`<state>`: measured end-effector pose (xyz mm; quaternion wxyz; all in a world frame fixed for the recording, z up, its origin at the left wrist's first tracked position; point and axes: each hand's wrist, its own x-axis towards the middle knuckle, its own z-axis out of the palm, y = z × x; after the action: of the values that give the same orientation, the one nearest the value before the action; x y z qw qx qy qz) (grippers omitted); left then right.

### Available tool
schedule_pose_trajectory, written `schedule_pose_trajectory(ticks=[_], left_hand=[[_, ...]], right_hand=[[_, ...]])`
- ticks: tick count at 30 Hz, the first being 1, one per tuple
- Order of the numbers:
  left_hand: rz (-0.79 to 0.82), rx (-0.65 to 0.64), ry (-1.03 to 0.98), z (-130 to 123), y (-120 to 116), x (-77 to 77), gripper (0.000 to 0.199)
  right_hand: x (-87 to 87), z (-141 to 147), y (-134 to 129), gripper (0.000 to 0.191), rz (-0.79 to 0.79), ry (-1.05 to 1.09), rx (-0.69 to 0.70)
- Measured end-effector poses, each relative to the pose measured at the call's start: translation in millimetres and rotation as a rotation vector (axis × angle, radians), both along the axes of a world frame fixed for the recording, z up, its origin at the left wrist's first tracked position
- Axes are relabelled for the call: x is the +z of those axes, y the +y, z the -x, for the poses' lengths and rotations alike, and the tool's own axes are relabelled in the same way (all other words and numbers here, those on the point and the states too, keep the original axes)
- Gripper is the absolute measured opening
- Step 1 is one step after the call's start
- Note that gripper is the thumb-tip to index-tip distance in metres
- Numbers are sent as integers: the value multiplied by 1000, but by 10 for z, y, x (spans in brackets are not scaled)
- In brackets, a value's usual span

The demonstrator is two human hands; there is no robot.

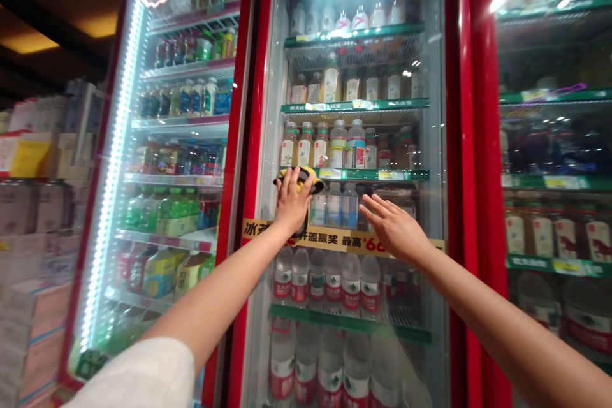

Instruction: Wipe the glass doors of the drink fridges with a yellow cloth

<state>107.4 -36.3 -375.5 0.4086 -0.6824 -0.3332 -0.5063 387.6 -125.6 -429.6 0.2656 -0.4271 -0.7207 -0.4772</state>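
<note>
Three drinks fridges fill the background, with yellow ceiling panels (62, 22) between 10 and 11 o'clock and stacked boxes (41, 312) at 9. Directions are taken from the left hand (292, 203). It holds a black and yellow cloth (316, 185) beneath its fingers, against the glass of the middle fridge (261, 95); the fingers are slightly parted over the cloth.

The right hand (396, 228), near 3 o'clock, holds nothing that shows. It is spread flat, palm toward the glass, fingers pointing to 10; whether it touches the glass, I cannot tell. The cloth is well apart from it.

A banner (329, 238) crosses the glass between 4 and 5 o'clock, partly hidden by the right hand. Behind the glass, tea bottles (320, 146) stand upright on a shelf at 1 o'clock, and bottles with red labels (333, 277) stand at 5. The left fridge (238, 95), with its light strip (115, 115), is toward 10; the right fridge (485, 140) is near 3. A white sleeve (157, 366) covers the left upper arm.
</note>
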Motion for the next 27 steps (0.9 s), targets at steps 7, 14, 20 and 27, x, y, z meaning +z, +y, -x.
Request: schedule_pose_trajectory(ticks=[7, 14, 20, 27], left_hand=[[-101, -81, 109, -744, -24, -148, 57], [-61, -116, 120, -795, -87, -48, 54], [-80, -186, 87, -1452, -131, -59, 52], [-63, -242, 383, -1178, -111, -133, 51]], right_hand=[[-33, -373, -215, 50, -74, 39, -61], [-160, -733, -228, 55, -32, -34, -85], [-204, -864, -143, 66, -43, -35, -35], [-236, -1058, -286, 48, -35, -128, -93]])
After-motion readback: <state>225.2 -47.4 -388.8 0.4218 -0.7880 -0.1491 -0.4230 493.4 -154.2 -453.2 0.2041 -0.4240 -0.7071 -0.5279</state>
